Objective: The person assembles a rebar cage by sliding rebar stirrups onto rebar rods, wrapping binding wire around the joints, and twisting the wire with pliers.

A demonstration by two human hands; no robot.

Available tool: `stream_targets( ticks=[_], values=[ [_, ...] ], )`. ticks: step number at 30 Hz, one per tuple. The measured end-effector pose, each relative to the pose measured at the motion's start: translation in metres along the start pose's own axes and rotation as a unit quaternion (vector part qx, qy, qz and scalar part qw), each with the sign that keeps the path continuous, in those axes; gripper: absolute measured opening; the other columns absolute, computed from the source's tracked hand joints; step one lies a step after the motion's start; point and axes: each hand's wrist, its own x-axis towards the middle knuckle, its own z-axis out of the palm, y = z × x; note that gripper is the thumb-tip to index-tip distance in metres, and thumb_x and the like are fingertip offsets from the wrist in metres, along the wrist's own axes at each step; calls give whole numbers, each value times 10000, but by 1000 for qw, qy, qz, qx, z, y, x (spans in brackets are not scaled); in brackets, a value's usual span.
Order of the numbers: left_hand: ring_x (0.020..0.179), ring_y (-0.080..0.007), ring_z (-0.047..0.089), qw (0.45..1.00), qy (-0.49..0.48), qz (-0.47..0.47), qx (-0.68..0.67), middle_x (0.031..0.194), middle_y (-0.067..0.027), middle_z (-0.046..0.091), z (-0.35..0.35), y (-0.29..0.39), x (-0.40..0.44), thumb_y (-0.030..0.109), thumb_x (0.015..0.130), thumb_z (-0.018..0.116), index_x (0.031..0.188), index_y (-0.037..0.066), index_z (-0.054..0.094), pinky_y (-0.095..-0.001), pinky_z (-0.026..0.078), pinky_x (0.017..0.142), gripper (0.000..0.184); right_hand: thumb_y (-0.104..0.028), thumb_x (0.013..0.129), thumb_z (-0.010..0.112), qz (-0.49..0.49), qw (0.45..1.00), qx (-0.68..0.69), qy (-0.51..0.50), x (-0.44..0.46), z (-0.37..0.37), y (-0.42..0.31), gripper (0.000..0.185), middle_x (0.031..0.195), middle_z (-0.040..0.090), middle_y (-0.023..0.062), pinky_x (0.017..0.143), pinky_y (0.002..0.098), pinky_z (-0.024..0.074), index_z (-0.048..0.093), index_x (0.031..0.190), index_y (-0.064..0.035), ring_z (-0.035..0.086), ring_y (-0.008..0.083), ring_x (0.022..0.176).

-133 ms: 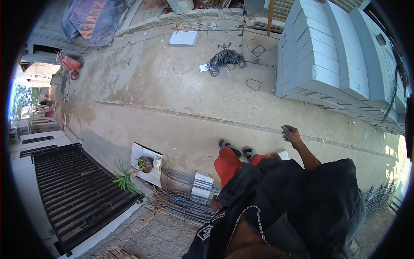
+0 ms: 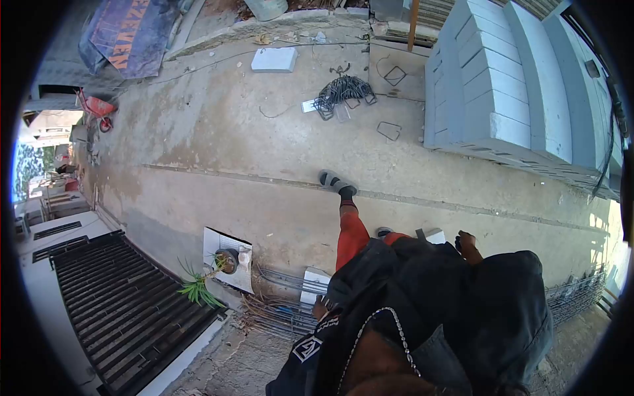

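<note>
My left hand (image 2: pixel 321 308) is low beside my body, above the bundle of long steel rods (image 2: pixel 281 317) and close to a white block (image 2: pixel 315 285). Its fingers look slightly apart, and nothing shows in them. My right hand (image 2: pixel 467 242) hangs at my other side over the concrete floor, its fingers loosely bent and holding nothing I can see. Near it, another white block (image 2: pixel 434 236) is partly hidden by my clothes. One sandalled foot (image 2: pixel 338 182) is stretched forward on the floor; the other foot (image 2: pixel 384 232) is mostly covered.
Stacked pale blocks (image 2: pixel 508 86) stand at the right. A pile of bent steel stirrups (image 2: pixel 343 96) and a single white block (image 2: pixel 274 60) lie ahead. At left are a potted plant (image 2: pixel 226 260), a black slatted gate (image 2: pixel 132 290) and a red wheelbarrow (image 2: pixel 99 107).
My right hand has swung back towards my body. One foot has stepped forward to the floor's seam. My left hand has shifted slightly to the left in view.
</note>
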Motion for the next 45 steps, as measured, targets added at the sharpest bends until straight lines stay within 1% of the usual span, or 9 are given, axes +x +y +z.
stream_targets(
  ticks=[4,7,14,16,20,22,28,35,45],
  values=[
    [949,-335,589,994,-42,100,-32,1159,-164,550,13,148,42,413,900,517,1268,78,414,-465,497,727,509,-214,852,570,105,992,30,63,-11,19,11,240,762,600,59,502,267,448,603,1014,-41,550,131,616],
    [877,-325,624,995,62,6,-81,1132,-172,576,107,304,11,379,903,510,1264,71,420,-420,510,670,483,-216,856,570,128,991,5,-48,-21,111,-4,254,775,609,66,517,277,456,603,1027,-32,563,138,640],
    [857,-218,633,944,-121,282,119,1007,-137,616,341,567,-72,320,937,471,1236,27,485,-327,514,697,419,-260,834,624,-220,958,-172,-59,-49,351,-237,281,800,637,48,535,264,477,643,1012,-43,602,137,649],
    [859,-202,630,947,-113,277,117,974,-129,630,384,566,-68,297,936,479,1217,18,508,-325,515,703,398,-233,815,615,-447,831,-332,2,15,429,-293,280,810,664,111,634,305,493,643,1010,-34,630,183,701],
    [915,-259,616,936,3,236,262,987,-167,644,430,459,-32,226,867,592,1159,0,573,-341,512,735,370,-183,769,675,-570,684,-454,-40,96,615,-396,355,928,651,147,719,344,510,603,1087,-45,637,251,787],
    [872,-348,590,861,37,323,391,913,-196,624,449,396,-30,185,804,620,1031,10,609,-418,458,768,287,-196,754,684,-585,621,-513,-99,137,708,-420,415,1008,620,154,818,375,483,574,1129,-56,604,288,917],
    [785,-353,563,923,109,152,337,838,-174,606,523,357,-42,146,793,605,919,33,630,-431,442,711,172,-267,777,623,-709,342,-599,-144,188,938,-444,448,1200,523,156,942,470,389,533,1165,-62,476,318,1137],
    [757,-294,586,971,204,-15,124,814,-131,595,563,279,-49,145,801,619,915,22,625,-395,462,681,168,-248,750,618,-650,111,-750,-61,249,989,-434,450,1139,563,202,902,482,432,542,1139,-35,550,340,1066],
    [789,-295,576,969,214,68,103,838,-146,609,522,251,-45,125,807,599,916,12,625,-384,456,724,160,-196,702,593,-549,282,-783,-75,190,936,-400,395,990,614,262,822,460,474,564,1032,20,587,407,967]
  ],
)
